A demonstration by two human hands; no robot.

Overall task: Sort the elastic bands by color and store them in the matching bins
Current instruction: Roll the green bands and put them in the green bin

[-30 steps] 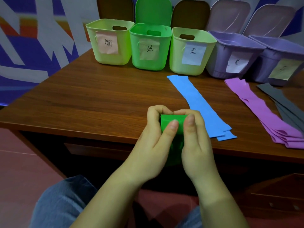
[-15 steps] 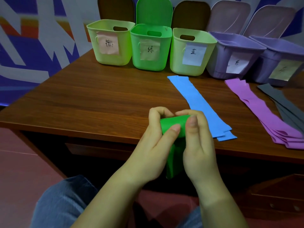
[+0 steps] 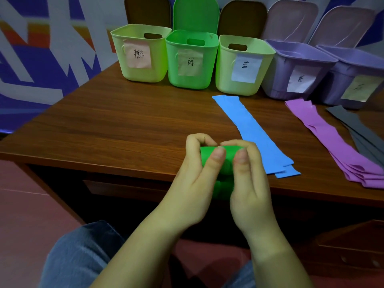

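Observation:
A green elastic band (image 3: 227,163), rolled into a thick wad, sits between both hands at the table's front edge. My left hand (image 3: 195,177) grips its left side and my right hand (image 3: 249,183) grips its right side, thumbs on top. A short green tail shows below, between the palms. Blue bands (image 3: 253,132) lie stacked just right of my hands. Purple bands (image 3: 336,146) and grey bands (image 3: 361,132) lie further right. The green bin (image 3: 191,59) stands open at the back.
Along the back of the wooden table (image 3: 104,129) stand a pale bin with a pink label (image 3: 141,53), a pale bin with a white label (image 3: 243,65) and two purple bins (image 3: 295,69), all with lids up. My knee in jeans (image 3: 79,254) is below.
The hanging green tail has become shorter as the band was rolled up between my fingers. Both hands stayed at the table's front edge.

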